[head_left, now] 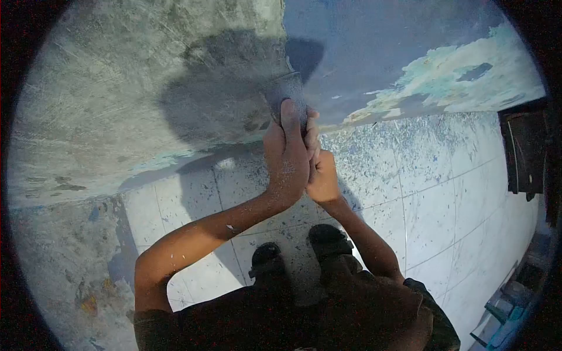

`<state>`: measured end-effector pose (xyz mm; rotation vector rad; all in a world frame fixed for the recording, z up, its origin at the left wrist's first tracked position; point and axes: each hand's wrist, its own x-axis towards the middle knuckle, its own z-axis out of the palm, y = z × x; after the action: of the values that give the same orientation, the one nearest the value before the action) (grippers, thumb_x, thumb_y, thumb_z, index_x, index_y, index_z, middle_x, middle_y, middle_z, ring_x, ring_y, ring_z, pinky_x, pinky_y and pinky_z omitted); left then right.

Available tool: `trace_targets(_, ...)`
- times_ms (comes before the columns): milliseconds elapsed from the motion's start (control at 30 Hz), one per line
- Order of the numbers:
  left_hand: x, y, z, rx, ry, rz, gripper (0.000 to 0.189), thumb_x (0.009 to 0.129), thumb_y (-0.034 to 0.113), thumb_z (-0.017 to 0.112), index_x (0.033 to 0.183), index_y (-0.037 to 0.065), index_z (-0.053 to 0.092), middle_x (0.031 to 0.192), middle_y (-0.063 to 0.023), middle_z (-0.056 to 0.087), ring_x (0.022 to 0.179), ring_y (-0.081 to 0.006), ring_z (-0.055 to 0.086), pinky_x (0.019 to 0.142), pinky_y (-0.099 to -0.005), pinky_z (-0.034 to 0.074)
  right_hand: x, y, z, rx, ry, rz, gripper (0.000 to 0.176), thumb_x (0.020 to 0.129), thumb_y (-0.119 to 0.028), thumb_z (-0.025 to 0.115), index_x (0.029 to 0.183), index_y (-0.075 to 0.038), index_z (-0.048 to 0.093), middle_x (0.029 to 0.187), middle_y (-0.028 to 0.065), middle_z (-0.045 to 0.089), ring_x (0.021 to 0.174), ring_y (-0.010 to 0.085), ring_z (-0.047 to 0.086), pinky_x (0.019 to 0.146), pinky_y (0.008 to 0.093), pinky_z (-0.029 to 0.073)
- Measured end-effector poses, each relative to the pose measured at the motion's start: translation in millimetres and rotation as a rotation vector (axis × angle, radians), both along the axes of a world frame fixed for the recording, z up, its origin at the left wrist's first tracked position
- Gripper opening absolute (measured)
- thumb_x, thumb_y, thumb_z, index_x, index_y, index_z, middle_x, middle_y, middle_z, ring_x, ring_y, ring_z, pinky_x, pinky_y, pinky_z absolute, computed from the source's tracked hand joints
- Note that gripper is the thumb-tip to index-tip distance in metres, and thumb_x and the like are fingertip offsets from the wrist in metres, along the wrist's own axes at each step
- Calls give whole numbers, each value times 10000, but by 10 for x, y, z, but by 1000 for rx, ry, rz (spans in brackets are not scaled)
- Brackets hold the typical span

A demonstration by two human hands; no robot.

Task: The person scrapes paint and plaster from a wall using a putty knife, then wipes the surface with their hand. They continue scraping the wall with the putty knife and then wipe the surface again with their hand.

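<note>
A flat grey scraper blade (287,88) lies against the wall, at the line where bare grey plaster meets blue paint. My left hand (287,161) is closed on the scraper, its thumb lying along the blade. Just below and to the right, my right hand (323,178) is closed in a fist against the left one. The scraper's handle is hidden by my hands. The blue painted wall (363,52) is to the right of the blade, and the scraped grey plaster (117,88) to its left.
Paint flakes cover the white tiled floor (374,169) along the wall's foot. Pale green patches (439,73) show through the blue paint. My dark shoes (331,240) stand below my hands. A dark object (521,152) is at the right, with greenish items (500,316) at lower right.
</note>
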<state>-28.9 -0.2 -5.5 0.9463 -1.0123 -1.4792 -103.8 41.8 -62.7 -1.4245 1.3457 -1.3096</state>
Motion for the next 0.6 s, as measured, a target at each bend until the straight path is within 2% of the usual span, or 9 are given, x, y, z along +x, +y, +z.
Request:
trace_targets(67, 8, -4, -28, -8, -112, 6, 544, 996, 473, 339, 983, -41, 515, 582, -29, 511, 438, -105, 493, 379, -258, 368, 10, -2, 14, 14, -22, -1, 312, 963, -206, 444, 800, 21, 583, 628, 220, 556, 546, 300, 595, 530, 391, 431)
trace_targets(133, 56, 56, -101, 38, -55, -10, 522, 1002, 456, 332, 984, -30, 523, 581, -34, 514, 444, -111, 501, 391, -259, 380, 43, 95, -74, 81, 5, -22, 343, 973, -220, 436, 775, 30, 564, 612, 213, 543, 522, 244, 574, 521, 371, 422)
trace_targets(233, 28, 23, 70, 38, -180, 43, 501, 1005, 449, 326, 960, -9, 525, 562, -24, 496, 439, -101, 487, 400, -254, 375, 4, -1, -151, -143, 50, -41, 369, 979, -218, 430, 736, 38, 539, 591, 213, 516, 510, 233, 554, 518, 367, 418)
trace_targets(267, 14, 60, 123, 41, -263, 67, 496, 1005, 450, 325, 947, -1, 524, 552, -18, 487, 435, -94, 477, 401, -251, 370, -14, 36, -108, -53, 21, -23, 342, 974, -201, 433, 752, 35, 541, 596, 215, 515, 512, 258, 549, 518, 367, 418)
trace_targets(333, 32, 122, -30, 113, -176, 54, 496, 1000, 456, 339, 970, -4, 522, 566, -25, 478, 449, -120, 471, 435, -291, 397, -45, -22, 167, 85, -39, 14, 290, 965, -168, 438, 784, 31, 546, 607, 219, 514, 517, 310, 538, 517, 369, 418)
trace_targets(433, 86, 102, -231, 173, -37, 43, 501, 993, 465, 360, 1004, -9, 520, 586, -36, 464, 470, -159, 462, 486, -351, 438, -29, 107, -166, 86, 117, 31, 247, 960, -153, 434, 829, 22, 548, 620, 214, 526, 534, 354, 523, 518, 373, 415)
trace_targets(500, 111, 20, -261, 206, -40, -39, 513, 996, 455, 324, 1062, -16, 516, 789, -113, 490, 694, -226, 495, 643, -384, 462, 25, 37, -155, -40, 27, -2, 245, 964, -166, 426, 859, 18, 549, 632, 214, 533, 536, 343, 528, 516, 371, 415)
trace_targets(533, 158, -42, -183, 234, -98, -128, 528, 1001, 441, 280, 1110, -21, 513, 984, -187, 520, 912, -280, 531, 784, -397, 472, 44, 65, -131, -83, -22, -25, 245, 966, -173, 422, 875, 16, 549, 639, 215, 537, 537, 338, 530, 515, 370, 415)
trace_targets(600, 201, 68, -225, 265, -139, -212, 539, 1006, 430, 251, 1132, -23, 515, 1100, -229, 553, 1047, -302, 572, 866, -388, 480, -31, 76, 61, 81, -47, 45, 247, 963, -181, 424, 882, 13, 553, 656, 223, 541, 566, 351, 556, 533, 386, 425)
